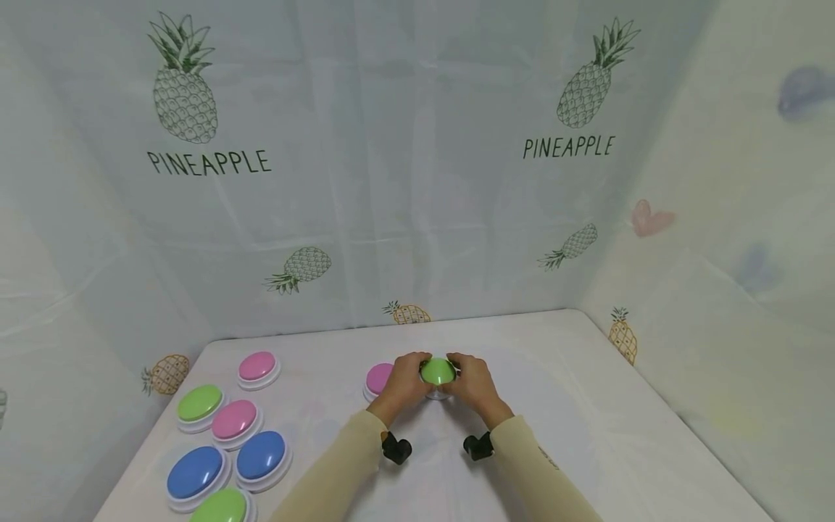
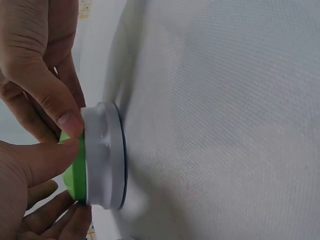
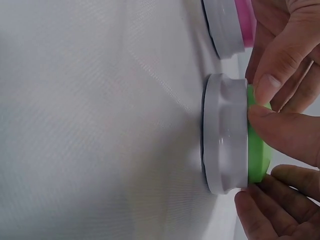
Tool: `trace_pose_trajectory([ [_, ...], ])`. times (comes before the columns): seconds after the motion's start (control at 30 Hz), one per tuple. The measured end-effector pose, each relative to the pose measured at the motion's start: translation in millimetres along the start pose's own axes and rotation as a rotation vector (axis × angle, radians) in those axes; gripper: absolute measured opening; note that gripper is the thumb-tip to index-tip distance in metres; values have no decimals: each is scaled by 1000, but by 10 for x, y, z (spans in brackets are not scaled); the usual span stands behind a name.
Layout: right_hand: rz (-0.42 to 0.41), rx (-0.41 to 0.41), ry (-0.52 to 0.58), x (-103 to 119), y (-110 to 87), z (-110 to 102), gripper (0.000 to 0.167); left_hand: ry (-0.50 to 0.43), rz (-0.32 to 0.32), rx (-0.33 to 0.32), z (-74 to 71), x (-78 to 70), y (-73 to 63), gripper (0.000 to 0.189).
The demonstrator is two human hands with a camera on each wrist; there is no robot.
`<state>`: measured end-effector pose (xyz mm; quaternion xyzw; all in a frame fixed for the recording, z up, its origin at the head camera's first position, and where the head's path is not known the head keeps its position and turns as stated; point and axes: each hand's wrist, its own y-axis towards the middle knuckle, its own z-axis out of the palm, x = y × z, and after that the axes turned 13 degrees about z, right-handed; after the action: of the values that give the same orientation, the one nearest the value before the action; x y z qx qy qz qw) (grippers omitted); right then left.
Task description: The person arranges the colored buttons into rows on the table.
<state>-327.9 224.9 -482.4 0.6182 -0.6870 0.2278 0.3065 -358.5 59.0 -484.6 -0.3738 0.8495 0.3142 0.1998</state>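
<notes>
Sleeves of pale cream fabric are leading up to our hands, which we are bringing together around a round green dome button on a white plastic base [image 1: 438, 372]. Our left hand [image 1: 404, 380] and right hand [image 1: 472, 382] are both clamping it, fingertips curling over the rim while its base is sitting on the white cloth-covered table [image 1: 587, 406]. Just beyond our left hand a pink dome button [image 1: 377, 378] is resting. Far off to its left, six more pink, green and blue buttons [image 1: 225, 442] are lying clustered.
</notes>
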Motion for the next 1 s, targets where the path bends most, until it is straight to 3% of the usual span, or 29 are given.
trace_pose_trajectory([
  [0.4,-47,-62,-51,233,-16,53,71,-69,-37,-57,-262,-25,-146,61],
  [0.63,-73,-73,-58,397,-20,89,71,-130,5,-115,-449,-55,-232,61],
  [0.83,-101,-47,-3,534,-50,167,68,-126,-44,-148,-621,-16,-413,62],
  [1.0,-109,37,19,677,-79,306,66,-131,-76,-184,-780,109,-610,59],
])
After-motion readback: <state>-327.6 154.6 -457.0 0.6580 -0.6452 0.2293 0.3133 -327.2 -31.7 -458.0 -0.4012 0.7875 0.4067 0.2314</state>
